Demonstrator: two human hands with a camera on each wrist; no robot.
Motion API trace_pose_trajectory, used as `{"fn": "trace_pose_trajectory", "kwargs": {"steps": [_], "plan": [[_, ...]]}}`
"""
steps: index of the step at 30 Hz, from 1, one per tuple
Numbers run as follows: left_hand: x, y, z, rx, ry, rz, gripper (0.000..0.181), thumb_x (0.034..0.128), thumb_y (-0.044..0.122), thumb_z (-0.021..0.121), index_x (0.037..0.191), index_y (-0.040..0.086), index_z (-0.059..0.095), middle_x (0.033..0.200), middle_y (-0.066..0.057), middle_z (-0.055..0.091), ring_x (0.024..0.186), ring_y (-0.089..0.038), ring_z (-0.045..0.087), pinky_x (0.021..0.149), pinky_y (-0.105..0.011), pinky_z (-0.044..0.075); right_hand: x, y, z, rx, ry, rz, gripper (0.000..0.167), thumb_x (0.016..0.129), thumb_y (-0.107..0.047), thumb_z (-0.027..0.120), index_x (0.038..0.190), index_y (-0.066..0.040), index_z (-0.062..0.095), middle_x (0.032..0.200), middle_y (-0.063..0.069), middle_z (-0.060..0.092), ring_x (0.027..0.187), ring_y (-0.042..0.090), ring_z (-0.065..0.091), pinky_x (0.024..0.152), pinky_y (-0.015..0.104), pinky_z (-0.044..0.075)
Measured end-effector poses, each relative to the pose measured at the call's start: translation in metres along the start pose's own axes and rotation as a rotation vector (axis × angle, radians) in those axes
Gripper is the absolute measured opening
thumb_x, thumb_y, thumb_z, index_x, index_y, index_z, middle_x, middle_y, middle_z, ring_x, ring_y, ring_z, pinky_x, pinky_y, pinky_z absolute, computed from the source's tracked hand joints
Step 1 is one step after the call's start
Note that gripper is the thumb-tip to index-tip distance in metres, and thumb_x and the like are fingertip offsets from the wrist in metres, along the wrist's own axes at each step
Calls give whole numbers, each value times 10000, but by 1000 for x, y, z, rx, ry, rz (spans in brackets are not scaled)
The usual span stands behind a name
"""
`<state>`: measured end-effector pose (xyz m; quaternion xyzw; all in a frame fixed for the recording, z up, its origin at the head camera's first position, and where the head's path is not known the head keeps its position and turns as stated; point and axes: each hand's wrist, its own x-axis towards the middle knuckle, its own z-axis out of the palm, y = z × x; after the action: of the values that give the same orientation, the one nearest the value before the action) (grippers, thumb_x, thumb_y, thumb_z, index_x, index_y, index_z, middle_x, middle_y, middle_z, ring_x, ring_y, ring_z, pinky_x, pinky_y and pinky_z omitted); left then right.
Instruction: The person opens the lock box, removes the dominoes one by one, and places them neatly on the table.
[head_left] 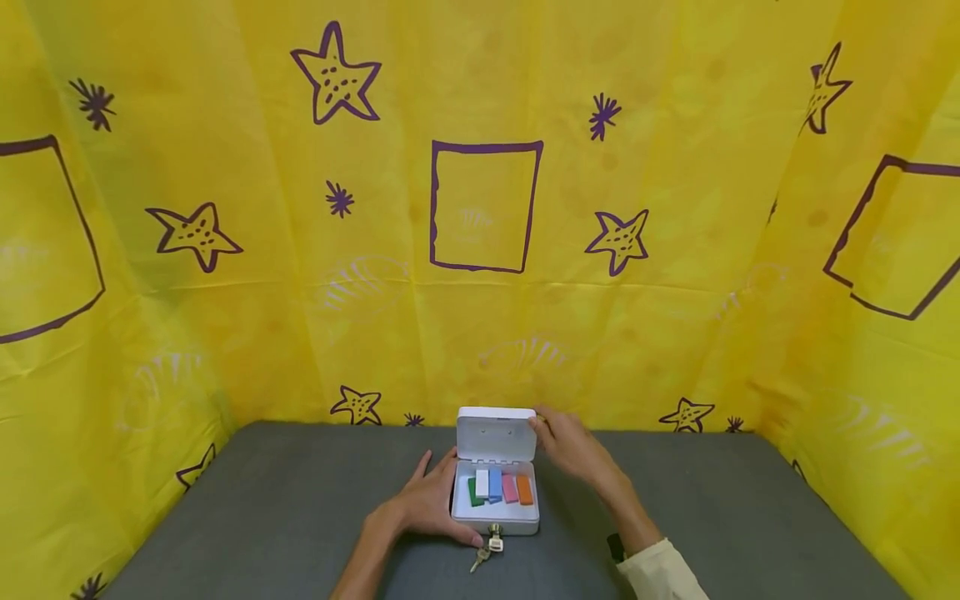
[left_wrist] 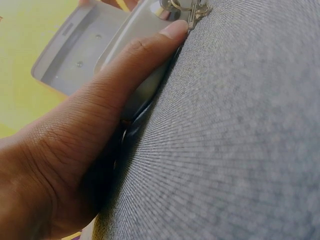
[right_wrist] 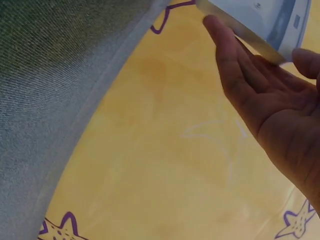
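A small white metal cash box (head_left: pixel 517 528) stands on the grey table with its lid (head_left: pixel 497 435) raised. Inside lie several small flat blocks, among them a green block (head_left: pixel 473 493), a white block (head_left: pixel 482 483), a blue block (head_left: pixel 495 483), a pink block (head_left: pixel 510 488) and an orange block (head_left: pixel 524 490). Keys (head_left: pixel 480 560) hang from the front lock. My left hand (head_left: pixel 435 502) holds the box's left side, its thumb (left_wrist: pixel 150 50) along the front near the keys. My right hand (head_left: pixel 576 446) grips the lid's right upper edge, thumb inside, fingers behind it.
The grey table (head_left: pixel 300 500) reaches back to a yellow cloth (head_left: pixel 487 350) with purple starfish drawings, which hangs behind and on both sides. A dark band (head_left: pixel 615 547) circles the right wrist beside a pale sleeve (head_left: pixel 660 573).
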<state>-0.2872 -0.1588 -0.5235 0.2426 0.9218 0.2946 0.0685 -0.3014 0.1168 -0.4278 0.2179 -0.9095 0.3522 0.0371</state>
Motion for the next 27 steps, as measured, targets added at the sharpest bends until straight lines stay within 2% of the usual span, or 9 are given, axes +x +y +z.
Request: {"fn": "trace_pose_trajectory", "kwargs": {"steps": [3,7,9,12,14,16,19,23,27], "plan": [[0,2,-1,-3,-9,-16,1343,648,737,859,1632,75,230,1712,-179,283,1597,-385,271,1304,-691,-21,-1,-1,-1,-15,-31,37,251,1088,-197,556,1259,-27,626,898,94,645,770,167,583,688,299,528],[-1,6,-3,15,-16,-19,1320,665,675,883,1630,59,226,1709,-182,284,1597,-378,274,1301,-700,-1,-5,0,-2,3,-62,46,387,1052,-199,628,1390,-26,554,1217,148,703,999,245,689,906,472,623],[-1,7,-3,24,-18,-26,1320,673,663,886,1637,60,215,1713,-180,277,1603,-371,264,1305,-694,-2,-7,-1,-2,4,-64,49,464,1017,-187,684,1422,-22,526,1349,176,659,1121,303,679,1019,560,579],[0,3,-1,14,-18,-34,1342,662,690,880,1646,74,206,1722,-165,266,1610,-364,250,1310,-680,-22,-9,-3,-3,-1,-70,55,518,968,-135,742,1419,-14,518,1387,194,628,1180,347,645,1074,604,535],[2,-1,1,11,-14,-40,1365,647,715,874,1651,81,202,1728,-158,258,1615,-357,242,1317,-663,-39,-11,-7,-5,-17,-98,70,435,944,-107,764,1321,15,584,1257,197,678,1009,327,682,934,547,612],[4,-6,4,4,-6,-39,1387,624,756,860,1650,89,206,1731,-149,257,1615,-360,243,1318,-659,-47,-12,-10,-8,-25,-143,63,334,934,-75,767,1223,28,634,1086,173,713,822,257,676,765,427,639],[6,-10,6,10,2,-37,1407,608,781,850,1652,96,203,1736,-141,250,1618,-358,240,1319,-656,-51,-14,-14,-11,-45,-210,32,134,934,-50,758,1003,49,698,826,135,687,595,166,547,534,259,494],[7,-11,6,11,8,-29,1403,613,771,858,1654,98,200,1736,-141,251,1618,-354,241,1318,-655,-52,-14,-21,-8,-84,-221,-62,103,920,-31,762,863,35,707,746,82,648,622,136,501,535,205,419],[4,-8,5,0,21,-6,1399,622,771,855,1648,83,200,1723,-178,264,1612,-376,243,1304,-680,-40,-12,-26,5,-113,-192,-97,72,904,14,750,861,55,711,743,82,642,643,152,506,543,225,445]]}}
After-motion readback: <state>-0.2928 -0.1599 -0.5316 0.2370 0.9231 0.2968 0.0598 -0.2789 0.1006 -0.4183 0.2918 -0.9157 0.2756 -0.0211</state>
